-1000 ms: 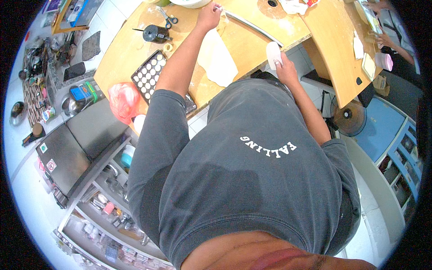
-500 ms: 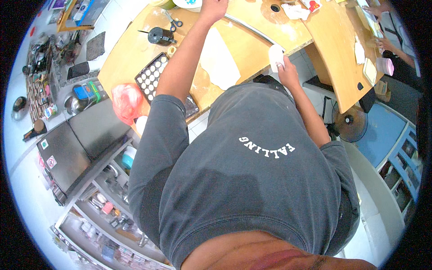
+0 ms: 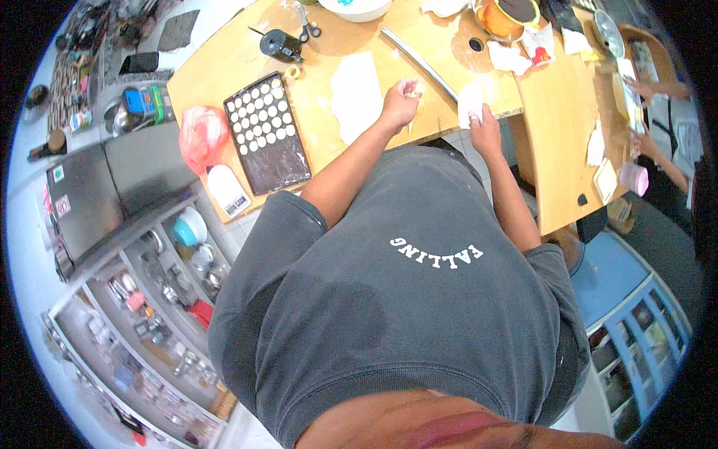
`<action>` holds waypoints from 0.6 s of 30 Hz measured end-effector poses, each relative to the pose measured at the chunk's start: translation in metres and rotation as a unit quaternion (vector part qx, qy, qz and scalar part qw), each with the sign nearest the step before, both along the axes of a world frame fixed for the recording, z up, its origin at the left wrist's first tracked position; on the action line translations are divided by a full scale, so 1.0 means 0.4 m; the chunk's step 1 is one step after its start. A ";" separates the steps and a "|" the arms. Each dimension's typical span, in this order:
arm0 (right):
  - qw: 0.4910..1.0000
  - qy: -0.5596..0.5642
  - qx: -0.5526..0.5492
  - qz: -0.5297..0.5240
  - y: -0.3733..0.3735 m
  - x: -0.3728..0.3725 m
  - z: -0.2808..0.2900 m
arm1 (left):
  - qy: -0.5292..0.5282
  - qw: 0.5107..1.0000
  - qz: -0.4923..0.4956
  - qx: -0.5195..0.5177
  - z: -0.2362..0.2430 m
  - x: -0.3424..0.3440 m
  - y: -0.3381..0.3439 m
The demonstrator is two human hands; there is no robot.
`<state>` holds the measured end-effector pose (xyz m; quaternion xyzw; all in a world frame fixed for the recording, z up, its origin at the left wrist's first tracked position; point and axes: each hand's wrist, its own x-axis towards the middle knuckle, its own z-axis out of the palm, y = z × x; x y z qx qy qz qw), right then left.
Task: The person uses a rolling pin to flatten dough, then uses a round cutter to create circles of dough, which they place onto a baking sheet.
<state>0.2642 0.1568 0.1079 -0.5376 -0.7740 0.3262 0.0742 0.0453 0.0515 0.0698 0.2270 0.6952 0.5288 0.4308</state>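
Note:
My left hand [image 3: 402,105] hovers above the table's near edge with its fingers curled in; whitish traces show at the fingertips, but what they hold is unclear. In my right hand [image 3: 485,130] is a white, flat, rounded piece [image 3: 471,102], gripped at its near end by the thumb and fingers. Left of my left hand lies a pale sheet of rolled dough [image 3: 354,96]. A long metal rod [image 3: 420,63] rests slantwise on the wooden table [image 3: 329,45], its near end close to the white piece.
A dark baking tray [image 3: 273,170] bears rows of small pale rounds. Beside it are a red plastic bag [image 3: 202,138] and a white scale [image 3: 226,191]. Farther back are a black pot [image 3: 280,46], scissors [image 3: 307,28] and a white bowl [image 3: 357,9]. Another person's hands [image 3: 642,90] work at right.
My left hand has come back from the white bowl to the table's near edge. The right hand still holds the white piece. The view has shifted, showing more of the baking tray and scale.

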 end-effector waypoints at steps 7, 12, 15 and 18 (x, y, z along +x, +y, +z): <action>0.996 0.038 -0.017 0.080 0.151 -0.013 -0.028 | -0.009 0.998 -0.002 -0.065 -0.061 0.015 0.039; 0.987 0.032 -0.036 0.151 0.238 -0.010 -0.060 | 0.014 0.998 0.041 -0.039 0.143 0.030 0.110; 0.981 0.065 -0.072 0.169 0.260 -0.018 -0.071 | 0.076 0.987 0.080 -0.113 0.108 0.036 0.084; 0.973 0.090 -0.076 0.198 0.281 -0.021 -0.070 | 0.122 0.970 0.104 -0.182 0.047 0.081 0.043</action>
